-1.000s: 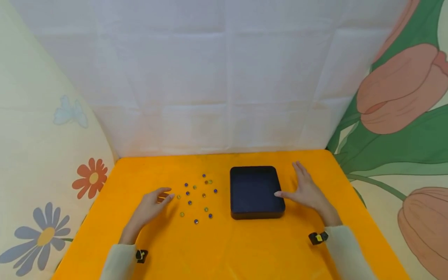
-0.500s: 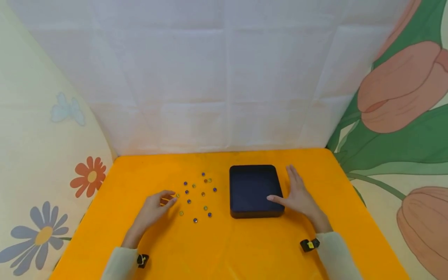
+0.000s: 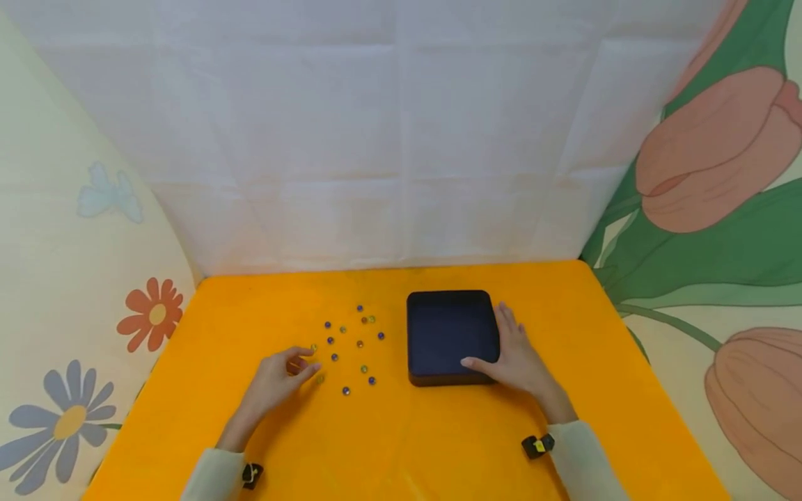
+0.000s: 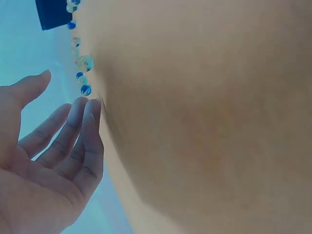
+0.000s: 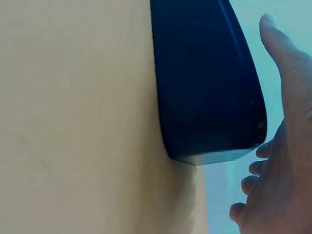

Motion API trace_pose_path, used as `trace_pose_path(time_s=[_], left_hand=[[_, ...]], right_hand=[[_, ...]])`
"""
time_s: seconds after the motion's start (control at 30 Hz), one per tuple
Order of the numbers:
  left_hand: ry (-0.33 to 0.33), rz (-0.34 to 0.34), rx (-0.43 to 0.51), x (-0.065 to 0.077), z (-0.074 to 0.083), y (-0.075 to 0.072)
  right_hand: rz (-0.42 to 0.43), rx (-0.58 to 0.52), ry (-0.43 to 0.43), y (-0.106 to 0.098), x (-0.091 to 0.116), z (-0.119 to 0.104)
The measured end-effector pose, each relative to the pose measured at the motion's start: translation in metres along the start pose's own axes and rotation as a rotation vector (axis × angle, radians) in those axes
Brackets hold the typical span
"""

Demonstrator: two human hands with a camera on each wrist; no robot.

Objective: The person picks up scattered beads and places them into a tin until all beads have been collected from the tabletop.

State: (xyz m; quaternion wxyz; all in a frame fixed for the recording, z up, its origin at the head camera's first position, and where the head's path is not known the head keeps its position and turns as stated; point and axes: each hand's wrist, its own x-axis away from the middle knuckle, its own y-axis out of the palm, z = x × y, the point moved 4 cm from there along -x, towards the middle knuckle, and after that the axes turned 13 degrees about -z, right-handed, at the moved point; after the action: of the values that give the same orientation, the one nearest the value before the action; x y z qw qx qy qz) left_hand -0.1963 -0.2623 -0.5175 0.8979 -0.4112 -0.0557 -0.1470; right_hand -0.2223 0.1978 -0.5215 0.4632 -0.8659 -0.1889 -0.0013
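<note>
My left hand (image 3: 278,379) is low over the cloth at the left edge of a scatter of glass marbles, thumb and fingers apart with nothing between them. A clear greenish marble (image 3: 315,348) lies right at its index fingertip, and another greenish marble (image 3: 320,379) is just under the thumb. In the left wrist view, a large clear marble (image 4: 86,64) and smaller blue ones sit beyond the fingertips. My right hand (image 3: 516,358) is at the right side of a dark square tray (image 3: 447,380), fingers straight along its outside and thumb reaching over its rim.
Several blue, greenish and amber marbles, such as a blue marble (image 3: 381,336), are spread left of the tray. An orange cloth (image 3: 401,445) covers the table. A white curtain (image 3: 313,139) hangs behind, with flower-printed fabric (image 3: 702,153) at both sides.
My right hand has moved left, from beside the tray up to its right side, thumb further over it. My left hand has edged slightly toward the nearest marbles.
</note>
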Motion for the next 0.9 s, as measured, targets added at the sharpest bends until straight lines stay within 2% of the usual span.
trace_pose_path(time_s=[0.33, 0.7, 0.9], left_hand=[[-0.056, 0.005, 0.016, 0.004, 0.0, 0.007], [-0.06, 0.006, -0.006, 0.006, 0.0, 0.011], [-0.078, 0.0, -0.008, 0.006, -0.001, 0.012]], right_hand=[[-0.016, 0.083, 0.016, 0.01, -0.003, -0.003], [-0.03, 0.128, 0.023, 0.01, -0.002, -0.006], [-0.021, 0.162, 0.001, 0.01, 0.0, -0.006]])
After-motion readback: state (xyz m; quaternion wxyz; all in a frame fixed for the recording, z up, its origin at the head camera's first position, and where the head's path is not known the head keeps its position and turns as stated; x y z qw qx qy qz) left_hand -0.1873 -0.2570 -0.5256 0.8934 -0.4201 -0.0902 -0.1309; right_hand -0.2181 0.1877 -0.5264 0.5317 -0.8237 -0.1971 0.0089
